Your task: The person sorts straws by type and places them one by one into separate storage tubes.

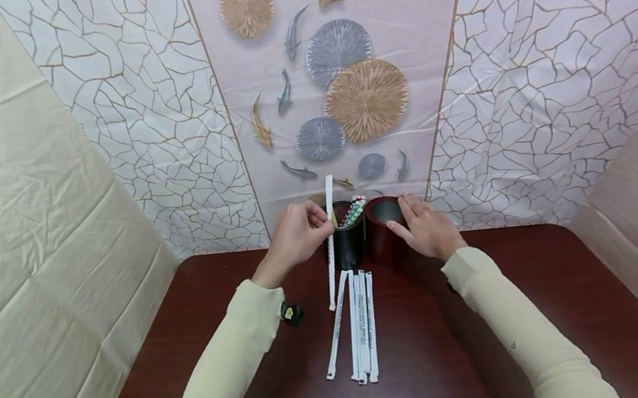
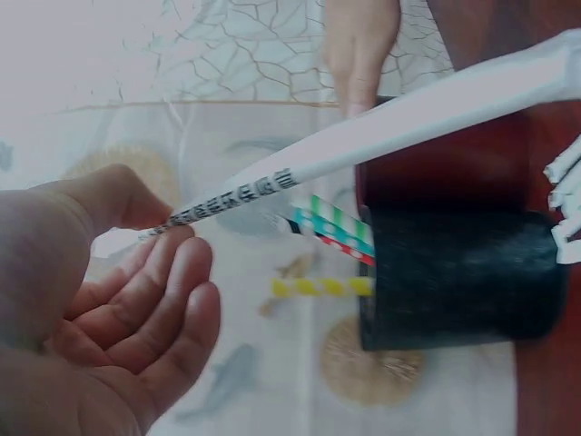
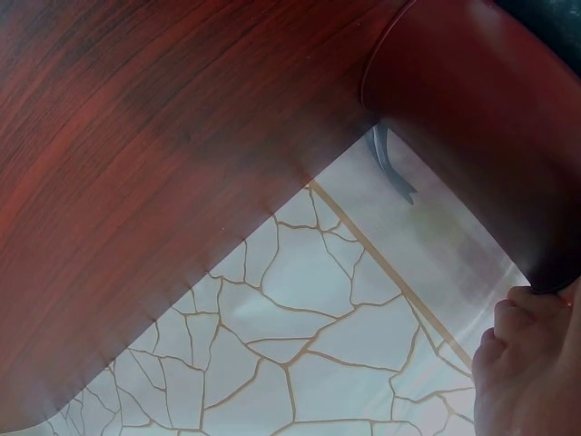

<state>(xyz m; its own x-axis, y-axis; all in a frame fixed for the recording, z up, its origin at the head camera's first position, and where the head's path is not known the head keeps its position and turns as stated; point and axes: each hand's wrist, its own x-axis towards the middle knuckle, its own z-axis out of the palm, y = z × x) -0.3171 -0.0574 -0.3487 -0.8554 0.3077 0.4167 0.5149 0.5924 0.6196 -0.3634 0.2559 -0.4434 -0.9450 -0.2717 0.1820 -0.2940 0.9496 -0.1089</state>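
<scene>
Two pale sleeves (image 1: 230, 370) reach forward from the near edge, with one small black device (image 1: 291, 313) at the left wrist. Between them, on the dark red-brown surface (image 1: 425, 356), lie white wrapped straws (image 1: 361, 324); I count at least five, though overlapping hides the exact number. One of them slants away to the left at its near end, while the rest lie nearly side by side, and printing shows along several wrappers. Just beyond, the left hand (image 1: 298, 233) pinches a single wrapped straw (image 2: 390, 136) between thumb and fingers, holding it up at a tilt in front of one black cup (image 1: 350, 250). Inside that cup stand patterned straws (image 1: 354, 213), at least four by the left wrist view: one yellow striped, one green striped, one teal with dots and one red with dots. One dark red cup (image 1: 381, 241) stands upright just to the right of the black one. At its rim rests the right hand (image 1: 429, 230), thumb toward the near side and fingers along the right; I cannot tell whether they grip it. Two tan cloths (image 1: 18, 239) flank the surface, and behind everything hangs one patterned backdrop (image 1: 284, 58), showing at least eight fish, gold and grey, among round shapes.
</scene>
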